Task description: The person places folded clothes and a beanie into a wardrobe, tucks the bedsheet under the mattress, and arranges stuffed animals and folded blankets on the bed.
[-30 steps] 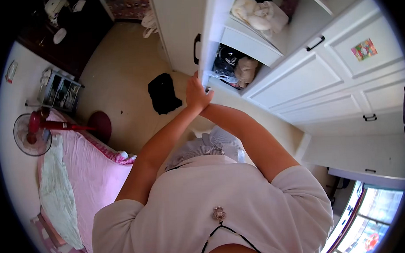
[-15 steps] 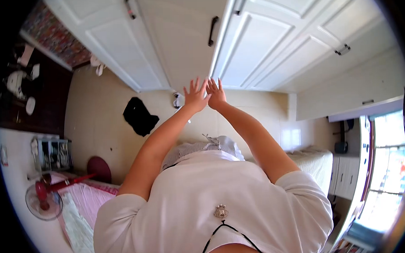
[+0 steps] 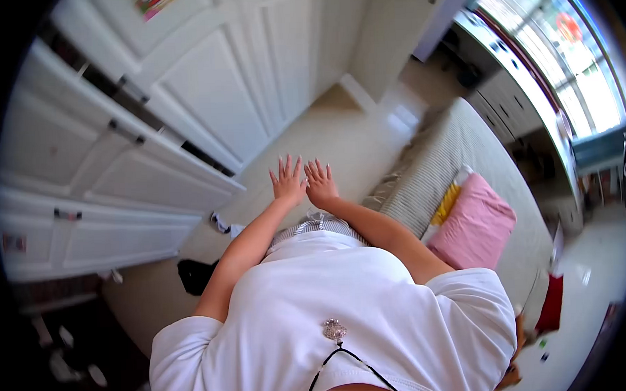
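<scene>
My left hand [image 3: 289, 182] is held out in front of my body with its fingers spread and nothing in it. Close beside it, my right hand [image 3: 320, 185] is also empty, fingers stretched out; the thumbs side of both hands nearly meet. Below them are the striped trousers [image 3: 314, 226] with a drawstring, and pale floor [image 3: 332, 143] lies beyond the fingertips. The striped bed cover [image 3: 412, 171] is to the right of my right hand, without contact. A white wardrobe door [image 3: 212, 82] stands ahead, apart from both hands.
Another wardrobe door [image 3: 111, 144] juts out at the left, with a dark gap along its edge. A black cloth-like item [image 3: 196, 275] lies on the floor. A pink pillow [image 3: 476, 221] rests on the bed at right. Desk drawers [image 3: 506, 102] stand under the window [image 3: 556, 56].
My view has swung to the right, bringing the bed and pink pillow into sight; the red fan is out of view. Both hands stay raised, spread and empty.
</scene>
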Motion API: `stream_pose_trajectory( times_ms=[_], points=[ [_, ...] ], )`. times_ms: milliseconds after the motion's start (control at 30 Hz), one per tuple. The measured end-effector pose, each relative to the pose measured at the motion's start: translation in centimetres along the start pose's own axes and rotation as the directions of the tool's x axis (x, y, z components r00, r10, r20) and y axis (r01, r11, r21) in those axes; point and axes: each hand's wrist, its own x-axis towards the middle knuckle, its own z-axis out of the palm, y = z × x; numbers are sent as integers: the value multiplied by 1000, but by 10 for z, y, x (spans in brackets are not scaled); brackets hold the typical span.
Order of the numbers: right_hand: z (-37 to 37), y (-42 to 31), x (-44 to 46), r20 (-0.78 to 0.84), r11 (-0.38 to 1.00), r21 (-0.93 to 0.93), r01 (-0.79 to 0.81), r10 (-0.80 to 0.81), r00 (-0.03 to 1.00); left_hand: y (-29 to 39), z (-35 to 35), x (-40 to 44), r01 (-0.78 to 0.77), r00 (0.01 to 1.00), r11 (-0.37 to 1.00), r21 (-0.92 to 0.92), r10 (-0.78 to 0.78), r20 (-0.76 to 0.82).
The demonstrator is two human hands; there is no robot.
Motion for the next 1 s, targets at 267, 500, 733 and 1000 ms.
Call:
stream_pose_trajectory(
  times_ms=[267, 500, 733, 1000],
  points=[
    [5, 90, -55, -190, 884, 198, -422, 457, 869, 105, 25, 41, -406, 911, 913, 33, 402, 97],
    [17, 137, -79, -275, 739, 249, -626, 674, 686, 168, 38, 84, -623, 776, 782, 36, 611, 155],
    [-2, 211, -41, -201, 624, 355, -696, 778, 595, 212, 56, 188, -788, 612, 614, 52, 772, 173],
    [-67, 339, 48, -357, 554, 334, -762, 823, 442, 311, 15, 357, -842, 536, 535, 70, 844, -6]
  ],
)
